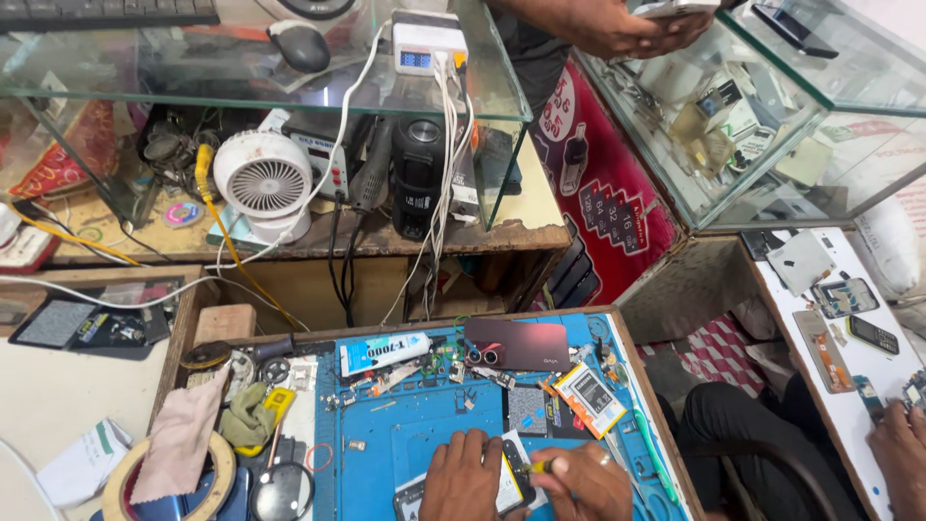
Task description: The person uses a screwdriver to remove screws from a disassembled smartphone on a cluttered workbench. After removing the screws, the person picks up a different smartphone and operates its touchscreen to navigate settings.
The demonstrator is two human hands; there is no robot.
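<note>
At the bottom edge of the head view my left hand (463, 478) presses down on an opened phone (509, 487) that lies on a blue work mat (405, 425). My right hand (584, 482) grips a small yellow-handled tool (537, 466) with its tip at the phone's inside. A dark red phone back cover (516, 344) lies at the mat's far edge. A loose battery (588, 397) rests to the right of the hands, and a glue tube (384, 352) lies to the left of the cover.
A roll of tape (130, 473), a magnifier (283, 494) and cloths sit left of the mat. A white fan (263, 183) and cables fill the shelf under a glass counter (482, 87). Another person's hand (902, 453) works at a white table on the right; a third person's hand (617, 29) rests on top.
</note>
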